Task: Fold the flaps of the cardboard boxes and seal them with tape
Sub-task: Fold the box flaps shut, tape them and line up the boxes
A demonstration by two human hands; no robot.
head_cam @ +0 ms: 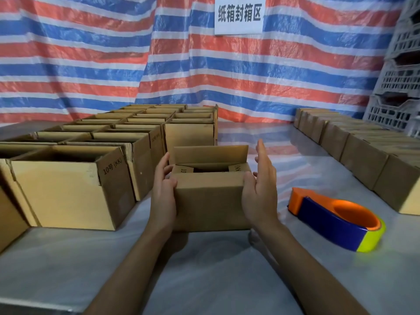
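Observation:
A small brown cardboard box (209, 201) stands on the table in front of me. Its two short side flaps are folded inward, the far long flap stands upright, and the near long flap tilts inward. My left hand (162, 189) presses against the box's left side, fingers curled over the top edge. On the box's right side is my right hand (261, 187), thumb on the near flap's corner and fingers stretched upward, apart. A blue and orange tape dispenser (336, 219) with yellow-green tape lies on the table to the right, untouched.
Rows of open-topped boxes (68, 189) fill the left side of the table back to the striped tarp. A row of closed boxes (363, 155) lines the right edge. Grey plastic crates (400, 83) are stacked at the far right. A white sign (239, 14) hangs on the tarp.

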